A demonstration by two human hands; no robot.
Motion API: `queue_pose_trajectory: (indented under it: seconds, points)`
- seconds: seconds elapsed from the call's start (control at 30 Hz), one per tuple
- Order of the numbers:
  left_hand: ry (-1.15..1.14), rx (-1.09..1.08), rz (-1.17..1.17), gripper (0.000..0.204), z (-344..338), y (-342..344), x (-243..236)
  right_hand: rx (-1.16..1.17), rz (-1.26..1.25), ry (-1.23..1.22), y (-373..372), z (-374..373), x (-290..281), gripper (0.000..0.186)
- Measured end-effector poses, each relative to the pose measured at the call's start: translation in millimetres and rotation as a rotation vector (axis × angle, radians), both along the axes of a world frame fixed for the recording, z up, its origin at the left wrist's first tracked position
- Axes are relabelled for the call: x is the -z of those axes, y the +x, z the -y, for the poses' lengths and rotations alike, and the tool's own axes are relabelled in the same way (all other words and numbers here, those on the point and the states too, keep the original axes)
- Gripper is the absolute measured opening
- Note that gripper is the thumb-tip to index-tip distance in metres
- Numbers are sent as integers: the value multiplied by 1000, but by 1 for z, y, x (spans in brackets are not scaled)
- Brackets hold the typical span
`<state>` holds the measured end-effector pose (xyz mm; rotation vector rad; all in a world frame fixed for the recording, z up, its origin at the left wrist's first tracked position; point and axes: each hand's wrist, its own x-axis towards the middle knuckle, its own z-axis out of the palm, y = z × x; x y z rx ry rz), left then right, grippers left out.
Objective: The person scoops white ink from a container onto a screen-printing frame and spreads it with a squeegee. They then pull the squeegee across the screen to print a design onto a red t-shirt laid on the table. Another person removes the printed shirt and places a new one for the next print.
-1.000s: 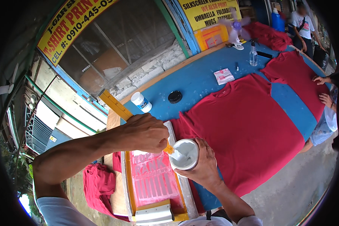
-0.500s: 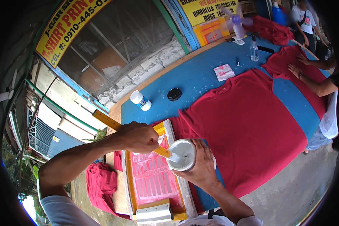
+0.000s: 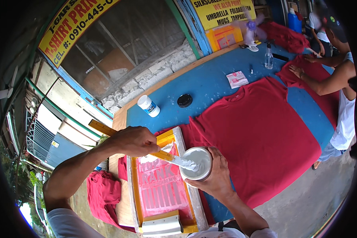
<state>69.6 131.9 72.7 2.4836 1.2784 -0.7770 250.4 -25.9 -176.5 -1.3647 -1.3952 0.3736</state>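
Note:
My left hand [image 3: 135,141] is closed round a long yellow ruler [image 3: 104,127], held at a slant, whose lower end carries thick white paste [image 3: 182,162] and rests inside a white tub [image 3: 192,152]. My right hand [image 3: 218,178] grips the tub from its right and below; white paste lines its inside. Beneath both hands lies a framed screen [image 3: 158,190] with pink stencil, yellow tape, white paste near its top and a metal-handled squeegee [image 3: 160,225] at the bottom. A red T-shirt [image 3: 258,135] lies spread beside the screen on the blue table [image 3: 166,111].
A white jar [image 3: 148,106], black lid [image 3: 185,100], paper packet [image 3: 237,79], clear bottle [image 3: 269,60] and clip fan [image 3: 251,31] stand or lie along the back. Red shirts hang at left [image 3: 103,186]. A co-worker [image 3: 341,71] leans over another shirt at right; another person stands behind.
My left hand has moved down and left, tilting the ruler flatter, and more paste shows on its end. The co-worker has leaned farther in, hands moving up the shirt.

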Motion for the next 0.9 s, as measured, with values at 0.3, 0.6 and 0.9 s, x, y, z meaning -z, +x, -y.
queue_pose_trajectory:
  seconds: [0.3,0.6,0.9]
  points:
    - [-55,-24,74,44,-12,-39,0,6,54,-77,-1,2,2,137]
    - [-101,-126,183,50,-14,-82,7,-3,70,-66,-2,1,-3,138]
    - [-79,-132,221,49,-10,-121,-2,44,91,-68,-3,2,-3,133]
